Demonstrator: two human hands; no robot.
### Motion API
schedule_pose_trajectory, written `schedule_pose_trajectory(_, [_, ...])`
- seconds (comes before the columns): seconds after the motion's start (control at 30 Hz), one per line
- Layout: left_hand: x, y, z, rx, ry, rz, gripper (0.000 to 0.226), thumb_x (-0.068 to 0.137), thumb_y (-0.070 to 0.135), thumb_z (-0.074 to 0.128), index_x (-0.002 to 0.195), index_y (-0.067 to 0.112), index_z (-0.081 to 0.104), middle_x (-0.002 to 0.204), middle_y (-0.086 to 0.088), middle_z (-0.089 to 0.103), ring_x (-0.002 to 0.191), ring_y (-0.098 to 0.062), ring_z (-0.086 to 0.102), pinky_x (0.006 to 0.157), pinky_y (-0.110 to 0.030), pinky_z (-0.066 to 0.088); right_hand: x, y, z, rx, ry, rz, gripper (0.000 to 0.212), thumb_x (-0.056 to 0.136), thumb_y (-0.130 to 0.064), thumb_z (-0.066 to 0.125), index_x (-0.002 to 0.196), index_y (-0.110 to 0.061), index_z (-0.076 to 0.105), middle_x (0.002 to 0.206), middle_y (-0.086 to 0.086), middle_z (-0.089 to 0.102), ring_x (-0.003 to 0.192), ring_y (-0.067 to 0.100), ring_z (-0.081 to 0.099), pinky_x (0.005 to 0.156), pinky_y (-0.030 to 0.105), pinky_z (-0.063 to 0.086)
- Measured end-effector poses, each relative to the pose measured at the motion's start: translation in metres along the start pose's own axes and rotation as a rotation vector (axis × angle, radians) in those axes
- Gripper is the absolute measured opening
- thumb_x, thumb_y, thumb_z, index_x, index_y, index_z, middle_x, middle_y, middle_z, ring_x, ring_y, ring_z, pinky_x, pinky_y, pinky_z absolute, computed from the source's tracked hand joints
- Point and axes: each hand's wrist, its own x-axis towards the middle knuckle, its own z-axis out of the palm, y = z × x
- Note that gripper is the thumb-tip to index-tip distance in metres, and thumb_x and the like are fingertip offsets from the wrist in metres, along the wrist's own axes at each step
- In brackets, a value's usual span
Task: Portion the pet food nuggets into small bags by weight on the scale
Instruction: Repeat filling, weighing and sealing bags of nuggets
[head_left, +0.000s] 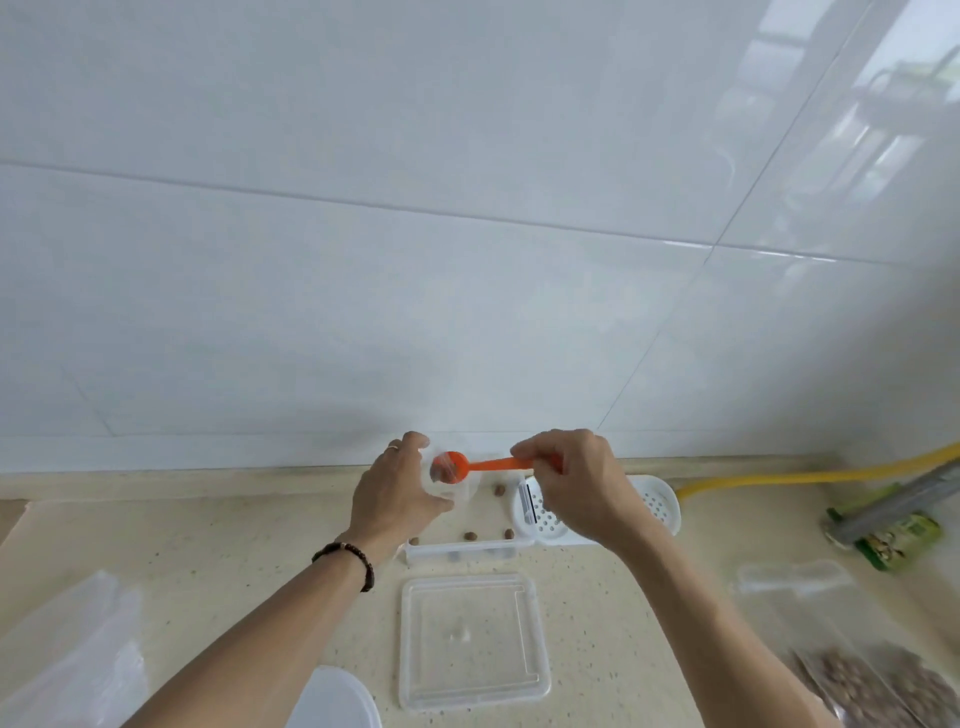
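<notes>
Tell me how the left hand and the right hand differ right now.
The left hand grips a small clear bag and holds it open; the right hand pinches the handle of an orange scoop. The left hand shows a ring, with a dark bead bracelet on its wrist; the right hand and wrist are bare. The left hand steadies the bag, while the right hand reaches the scoop's bowl across into its mouth. Both work above the white tray.

Both forearms reach forward; the left hand (397, 496) curls, fingers and thumb spread in a pinch, the right hand (569, 480) pinches with knuckles up, near each other
</notes>
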Motion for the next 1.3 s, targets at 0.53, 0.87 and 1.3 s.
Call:
schedule_pose_trajectory(0.53, [-0.007, -0.046, 0.004, -0.065, -0.196, 0.106, 0.072, 0.070, 0.030, 0.081, 0.128, 0.032, 0.037, 0.126, 0.015, 0.046, 0.102, 0.001, 0.046, 0.076, -0.017, 0.041, -0.005, 0.065, 0.024, -0.645, -0.026, -0.232, 0.038, 0.078, 0.011, 0.056, 0.099, -0.015, 0.076, 0.084, -0.001, 0.065, 0.065, 0.026, 0.062, 0.051, 0.036, 0.047])
schedule_pose_trajectory(0.87, [-0.007, -0.060, 0.010, -0.032, -0.216, 0.168, 0.073, 0.069, 0.042, 0.079, 0.128, 0.032, 0.037, 0.129, 0.017, 0.047, 0.111, -0.009, 0.047, 0.087, -0.027, 0.043, 0.014, 0.050, 0.064, -0.865, -0.174, -0.359, 0.051, 0.042, 0.014, 0.080, 0.047, -0.013, 0.037, 0.056, 0.002, 0.037, 0.043, 0.017, 0.026, 0.040, 0.024, 0.020])
schedule_pose_trajectory(1.3, [-0.011, -0.065, 0.012, -0.034, -0.195, 0.203, 0.071, 0.071, 0.042, 0.078, 0.129, 0.029, 0.038, 0.132, 0.014, 0.049, 0.111, -0.011, 0.049, 0.087, -0.025, 0.041, 0.019, 0.031, 0.065, -1.074, -0.399, -0.275, 0.015, 0.093, 0.006, 0.047, 0.093, -0.002, 0.060, 0.106, 0.012, 0.059, 0.079, 0.028, 0.058, 0.066, 0.034, 0.046])
